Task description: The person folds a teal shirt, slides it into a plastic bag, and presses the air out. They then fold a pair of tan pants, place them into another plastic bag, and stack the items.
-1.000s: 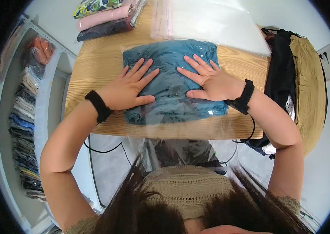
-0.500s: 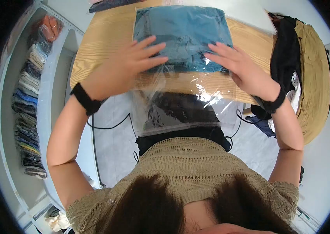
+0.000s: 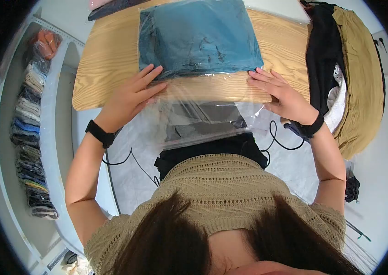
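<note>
A folded teal garment [image 3: 198,39] lies flat inside a clear plastic bag [image 3: 203,89] on the wooden table. The bag's unfilled end hangs over the near table edge toward my lap. My left hand [image 3: 132,96] rests at the bag's near left corner, fingers spread and lying on the plastic beside the garment. At the near right corner, my right hand [image 3: 283,94] has its fingers stretched out, the tips touching the garment's corner through the bag. Both hands are open, with black bands on the wrists.
The wooden table [image 3: 102,59] carries more bagged items [image 3: 116,8] at its far left. Black and khaki clothes [image 3: 359,78] hang at the right. On the left, a shelf [image 3: 61,151] holds a row of bagged folded clothes [image 3: 30,133]. A dark cable [image 3: 118,162] loops below the table.
Both hands have slid from on top of the garment toward its near corners and outward. The view has shifted, and the garment now looks flatter and wider.
</note>
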Demonstrator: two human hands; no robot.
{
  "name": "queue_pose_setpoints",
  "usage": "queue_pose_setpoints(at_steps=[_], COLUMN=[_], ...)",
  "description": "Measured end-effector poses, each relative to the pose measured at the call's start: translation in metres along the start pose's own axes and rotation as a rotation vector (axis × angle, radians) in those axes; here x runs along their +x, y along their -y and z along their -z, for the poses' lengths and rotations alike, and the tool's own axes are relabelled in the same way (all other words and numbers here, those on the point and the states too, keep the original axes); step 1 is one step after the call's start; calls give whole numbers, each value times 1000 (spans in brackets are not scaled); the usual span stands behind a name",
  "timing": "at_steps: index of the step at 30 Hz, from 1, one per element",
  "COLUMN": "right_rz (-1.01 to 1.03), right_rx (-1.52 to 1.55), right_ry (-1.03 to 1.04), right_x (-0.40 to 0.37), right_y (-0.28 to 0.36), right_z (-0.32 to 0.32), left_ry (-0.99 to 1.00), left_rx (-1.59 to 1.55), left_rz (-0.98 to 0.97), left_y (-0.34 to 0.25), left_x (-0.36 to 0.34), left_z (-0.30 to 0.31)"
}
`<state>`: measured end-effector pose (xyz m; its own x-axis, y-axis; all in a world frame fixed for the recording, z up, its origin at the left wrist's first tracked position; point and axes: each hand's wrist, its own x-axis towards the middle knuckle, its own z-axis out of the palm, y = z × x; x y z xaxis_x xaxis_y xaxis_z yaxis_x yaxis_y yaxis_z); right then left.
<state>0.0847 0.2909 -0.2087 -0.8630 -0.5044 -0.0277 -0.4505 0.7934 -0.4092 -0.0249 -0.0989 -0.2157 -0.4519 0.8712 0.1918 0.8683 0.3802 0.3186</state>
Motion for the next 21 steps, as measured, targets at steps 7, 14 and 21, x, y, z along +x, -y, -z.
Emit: queue_pose_setpoints(at_steps=[7,14,21], right_rz=[-15,-349,-435], right_rx=[212,669,836], right_ry=[-263,-448,-901], right_x=[0,3,47], right_y=[-15,-8,-4], right_z=[-15,-20,-38], left_ry=[-163,-345,-680], left_rx=[0,-439,-737], left_rz=[-48,285,583], left_y=[7,9,8], left_x=[-15,-18,12], left_z=[-5,-15,-31])
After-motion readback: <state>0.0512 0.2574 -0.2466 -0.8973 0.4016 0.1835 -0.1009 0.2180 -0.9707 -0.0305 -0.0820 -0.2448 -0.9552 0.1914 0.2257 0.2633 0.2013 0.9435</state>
